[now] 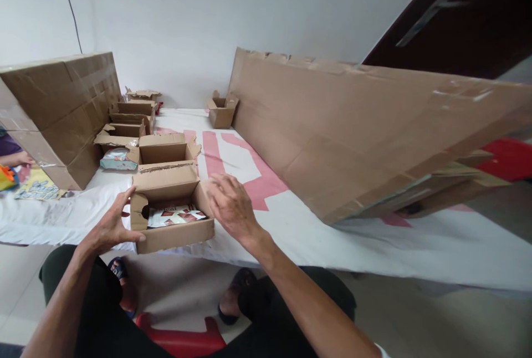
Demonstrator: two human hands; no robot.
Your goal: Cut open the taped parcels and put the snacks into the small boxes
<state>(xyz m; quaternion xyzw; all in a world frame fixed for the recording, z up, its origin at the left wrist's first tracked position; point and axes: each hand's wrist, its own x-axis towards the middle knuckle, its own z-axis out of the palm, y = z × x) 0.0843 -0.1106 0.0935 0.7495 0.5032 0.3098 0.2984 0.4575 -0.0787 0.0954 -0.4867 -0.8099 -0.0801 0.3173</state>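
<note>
The left hand (110,225) grips the left end of a small open box (172,214); the right hand (230,205) rests loosely open against its right side. The box sits at the table (332,241) edge, with printed packets (174,215) inside and more boxes (162,150) behind.

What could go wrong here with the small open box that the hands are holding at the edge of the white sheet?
1. The small box sits at the near edge of the white sheet; it may slip off, since the left hand grips only one corner.
2. The right hand hovers open by the far wall and could knock it.
3. The big cardboard sheet leans tilted nearby and might slide down.
</note>
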